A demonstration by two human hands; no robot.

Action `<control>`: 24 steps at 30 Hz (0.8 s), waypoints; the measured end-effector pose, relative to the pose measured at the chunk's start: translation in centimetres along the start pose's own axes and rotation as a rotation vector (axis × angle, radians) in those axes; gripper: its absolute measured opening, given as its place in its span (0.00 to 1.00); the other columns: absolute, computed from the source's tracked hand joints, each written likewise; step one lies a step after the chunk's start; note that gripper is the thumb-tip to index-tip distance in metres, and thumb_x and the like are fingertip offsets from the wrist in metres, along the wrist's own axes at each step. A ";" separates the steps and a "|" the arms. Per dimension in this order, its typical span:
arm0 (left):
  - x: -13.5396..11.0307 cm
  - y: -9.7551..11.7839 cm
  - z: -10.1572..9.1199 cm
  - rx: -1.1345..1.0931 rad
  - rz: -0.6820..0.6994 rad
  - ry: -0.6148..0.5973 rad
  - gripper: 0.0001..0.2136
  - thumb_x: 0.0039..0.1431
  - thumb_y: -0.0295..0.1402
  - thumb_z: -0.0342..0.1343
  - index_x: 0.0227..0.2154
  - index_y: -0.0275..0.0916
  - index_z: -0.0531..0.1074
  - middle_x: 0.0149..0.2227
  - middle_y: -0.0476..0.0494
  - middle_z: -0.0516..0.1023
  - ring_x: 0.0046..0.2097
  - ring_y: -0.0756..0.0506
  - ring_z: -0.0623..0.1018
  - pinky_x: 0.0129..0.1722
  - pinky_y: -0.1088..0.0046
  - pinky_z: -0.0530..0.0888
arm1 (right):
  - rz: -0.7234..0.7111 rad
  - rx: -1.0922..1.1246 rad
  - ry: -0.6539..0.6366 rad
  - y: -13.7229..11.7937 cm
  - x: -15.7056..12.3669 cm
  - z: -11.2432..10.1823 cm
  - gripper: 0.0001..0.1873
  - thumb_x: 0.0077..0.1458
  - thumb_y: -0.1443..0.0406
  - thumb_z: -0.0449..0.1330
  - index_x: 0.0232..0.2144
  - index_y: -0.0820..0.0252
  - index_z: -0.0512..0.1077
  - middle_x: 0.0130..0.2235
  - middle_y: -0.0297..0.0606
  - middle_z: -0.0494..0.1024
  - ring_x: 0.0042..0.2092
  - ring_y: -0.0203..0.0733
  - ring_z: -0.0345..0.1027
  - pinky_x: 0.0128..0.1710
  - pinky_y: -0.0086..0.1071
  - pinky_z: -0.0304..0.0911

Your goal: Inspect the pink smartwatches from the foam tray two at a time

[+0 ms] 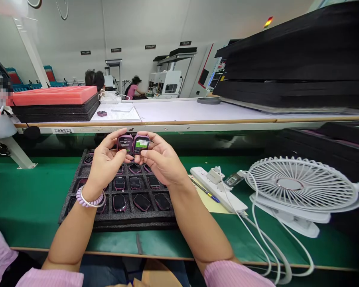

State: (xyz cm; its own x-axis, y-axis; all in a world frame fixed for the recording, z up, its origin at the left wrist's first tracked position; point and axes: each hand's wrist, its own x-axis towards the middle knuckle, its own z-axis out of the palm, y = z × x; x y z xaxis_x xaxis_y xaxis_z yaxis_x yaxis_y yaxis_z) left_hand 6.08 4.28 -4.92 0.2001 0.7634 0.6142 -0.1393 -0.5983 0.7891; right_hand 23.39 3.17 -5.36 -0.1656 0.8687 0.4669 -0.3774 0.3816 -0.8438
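Observation:
My left hand (109,159) grips a purple smartwatch body (125,142) whose lit screen shows small white text. In my right hand (160,157) is a second purple smartwatch (141,144), its screen lit with green and white areas. Both are held up side by side, close together, screens facing me, a thumb at the lower edge of each. Below them a black foam tray (113,223) lies on the bench, its compartments holding several dark-screened smartwatches (141,202). My forearms hide parts of the tray.
On the green bench (36,199) at right are a white power strip (197,175) with cables, a pen (208,193) and a white fan (302,185). The shelf above carries red foam (56,95) and a large black stack (293,59). Other people sit beyond.

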 end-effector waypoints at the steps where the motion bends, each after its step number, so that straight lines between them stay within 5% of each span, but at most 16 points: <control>1: 0.0 0.0 0.0 -0.001 -0.005 0.001 0.22 0.59 0.26 0.59 0.58 0.41 0.73 0.47 0.43 0.81 0.31 0.52 0.83 0.34 0.79 0.84 | 0.008 0.009 0.008 0.0 0.0 0.0 0.26 0.48 0.66 0.67 0.51 0.56 0.68 0.35 0.30 0.77 0.29 0.35 0.73 0.30 0.31 0.70; 12: 0.1 0.2 0.2 -0.028 0.004 -0.021 0.22 0.56 0.27 0.65 0.55 0.43 0.74 0.45 0.45 0.80 0.31 0.53 0.81 0.34 0.79 0.83 | 0.009 0.020 0.023 0.2 0.1 -0.2 0.25 0.48 0.66 0.68 0.50 0.57 0.70 0.35 0.30 0.76 0.28 0.34 0.71 0.28 0.29 0.69; 24: -0.1 0.3 0.2 -0.007 0.007 -0.051 0.24 0.58 0.25 0.61 0.58 0.41 0.71 0.49 0.43 0.80 0.33 0.52 0.83 0.38 0.77 0.85 | 0.009 0.046 0.045 0.0 0.2 -0.2 0.24 0.50 0.63 0.70 0.49 0.57 0.70 0.36 0.30 0.76 0.27 0.32 0.70 0.28 0.28 0.69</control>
State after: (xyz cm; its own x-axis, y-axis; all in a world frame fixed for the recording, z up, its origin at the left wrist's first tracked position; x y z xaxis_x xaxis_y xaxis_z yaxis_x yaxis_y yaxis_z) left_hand 6.25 3.98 -4.75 0.2479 0.7456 0.6185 -0.1479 -0.6018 0.7848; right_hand 23.49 3.41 -5.31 -0.1289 0.8857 0.4460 -0.4178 0.3594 -0.8344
